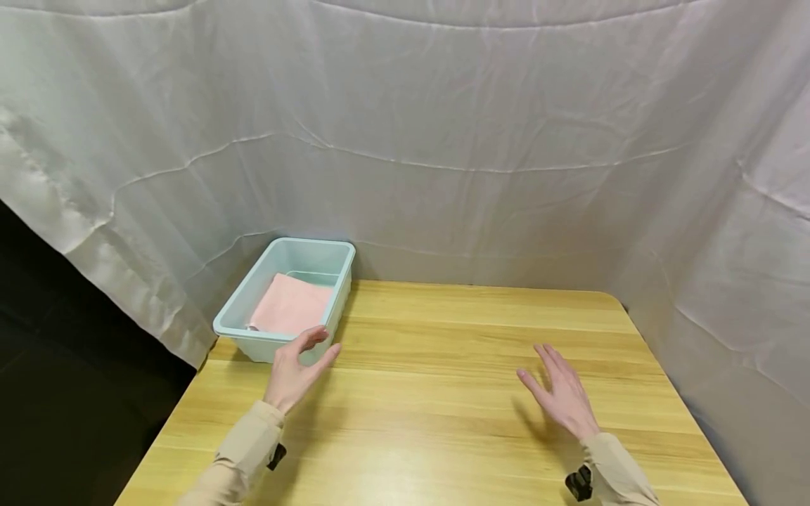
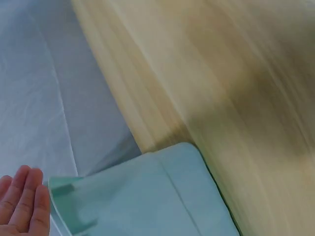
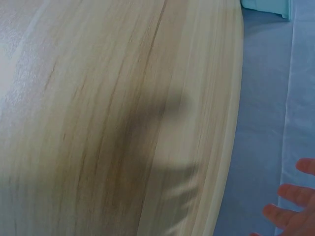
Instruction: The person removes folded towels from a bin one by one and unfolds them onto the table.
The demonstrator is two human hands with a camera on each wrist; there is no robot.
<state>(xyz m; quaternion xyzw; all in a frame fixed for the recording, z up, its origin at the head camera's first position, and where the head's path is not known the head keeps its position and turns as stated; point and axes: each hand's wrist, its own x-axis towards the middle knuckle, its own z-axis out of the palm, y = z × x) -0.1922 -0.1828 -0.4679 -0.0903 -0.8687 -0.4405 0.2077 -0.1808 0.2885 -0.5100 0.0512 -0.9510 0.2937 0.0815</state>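
A pale blue plastic bin (image 1: 342,295) stands at the table's back left corner. Inside it lies a folded pink cloth (image 1: 291,303). My left hand (image 1: 297,369) is in front of the bin's near right corner, fingers relaxed and thumb apart, holding nothing. In the left wrist view its fingers show beside the rim of the bin (image 2: 147,196). Over the right half of the table hovers my right hand (image 1: 563,393), fingers extended and thumb spread, with nothing in it. Its shadow falls on the wood in the right wrist view, where a few fingertips (image 3: 295,194) appear.
The wooden table (image 1: 443,365) has a rounded back right corner. Light grey curtains (image 1: 468,140) hang behind it and along both sides. Dark fabric (image 1: 76,379) fills the lower left. Each sleeve carries a small black device near the wrist.
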